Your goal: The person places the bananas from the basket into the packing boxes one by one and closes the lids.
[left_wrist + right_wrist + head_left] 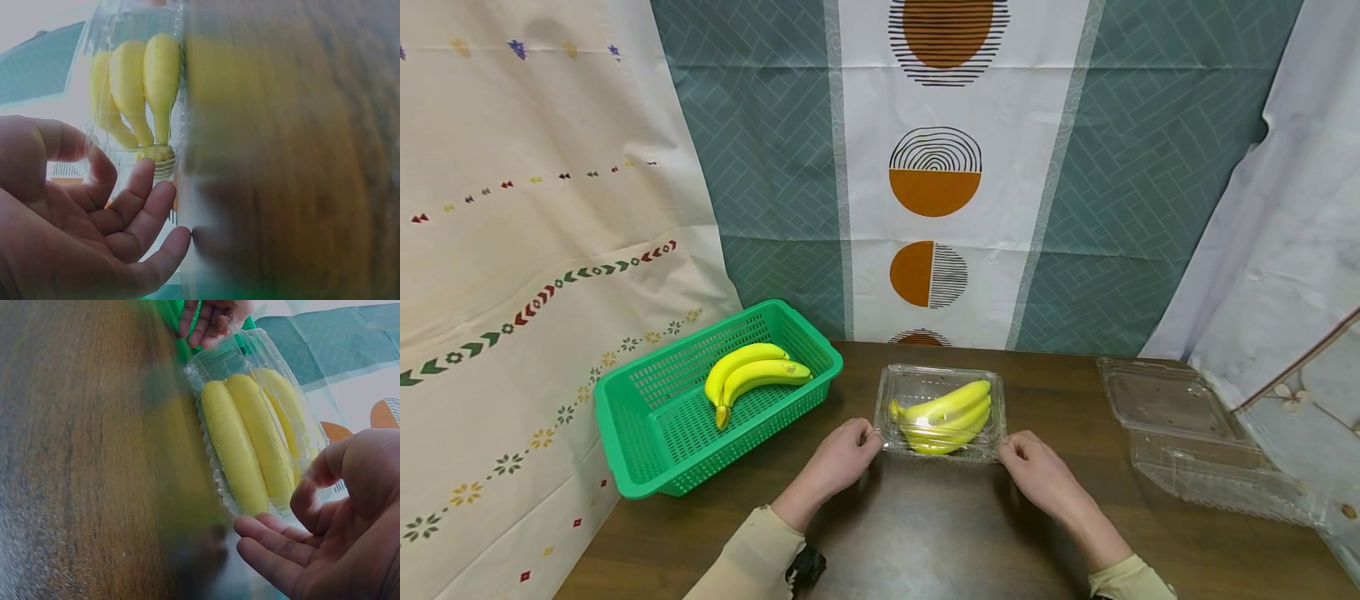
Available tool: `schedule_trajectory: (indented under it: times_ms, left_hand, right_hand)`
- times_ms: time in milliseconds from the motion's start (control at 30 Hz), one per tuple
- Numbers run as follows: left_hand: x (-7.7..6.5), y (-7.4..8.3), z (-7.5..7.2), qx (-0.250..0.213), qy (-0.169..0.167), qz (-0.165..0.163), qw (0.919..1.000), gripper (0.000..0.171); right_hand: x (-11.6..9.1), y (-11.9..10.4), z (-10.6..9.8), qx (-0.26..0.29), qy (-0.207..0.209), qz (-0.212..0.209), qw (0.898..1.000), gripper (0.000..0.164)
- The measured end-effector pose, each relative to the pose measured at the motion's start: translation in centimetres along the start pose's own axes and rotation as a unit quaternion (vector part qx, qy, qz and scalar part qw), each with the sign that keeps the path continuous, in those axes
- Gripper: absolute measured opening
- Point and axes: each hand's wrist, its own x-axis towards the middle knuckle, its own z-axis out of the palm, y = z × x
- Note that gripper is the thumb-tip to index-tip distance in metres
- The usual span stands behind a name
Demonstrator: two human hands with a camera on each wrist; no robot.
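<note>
Just below centre in the head view, your left hand (847, 454) and right hand (1036, 468) each pinch a near corner of the clear box (901, 382) between thumb and forefinger. The bananas (946, 417) lie inside it; glare streaks the lid, and you cannot tell whether it is latched. From above, your other fingers are mostly hidden; the wrist views show them loosely bent. At the right, the second container (1176, 404) is hard to trace through its transparent walls. Your sleeves (752, 554) run off the bottom edge.
</note>
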Motion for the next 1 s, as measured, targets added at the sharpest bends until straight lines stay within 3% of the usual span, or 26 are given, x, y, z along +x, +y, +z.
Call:
schedule_trajectory:
  times_ms: [267, 633, 733, 900, 1000]
  left_hand:
    - [0.2, -0.09, -0.04, 0.011, 0.004, 0.003, 0.9999, 0.025]
    - [0.19, -0.12, -0.04, 0.047, 0.026, 0.013, 0.9985, 0.015]
    - [0.16, -0.14, 0.08, 0.044, 0.042, 0.021, 0.9979, 0.011]
    - [0.17, 0.09, 0.16, 0.03, 0.057, 0.025, 0.9976, 0.035]
    - [0.16, 0.32, 0.18, 0.027, 0.06, 0.027, 0.9975, 0.047]
  right_hand:
    - [0.08, -0.05, -0.02, -0.001, 0.007, 0.009, 1.0, 0.034]
    - [-0.03, -0.06, -0.22, -0.049, 0.027, 0.0, 0.998, 0.026]
    - [-0.29, -0.19, -0.23, -0.057, 0.038, -0.009, 0.998, 0.035]
    - [-0.6, -0.5, -0.34, -0.055, 0.041, 0.003, 0.998, 0.061]
    - [-0.59, -0.68, -0.4, -0.059, 0.043, 0.005, 0.997, 0.068]
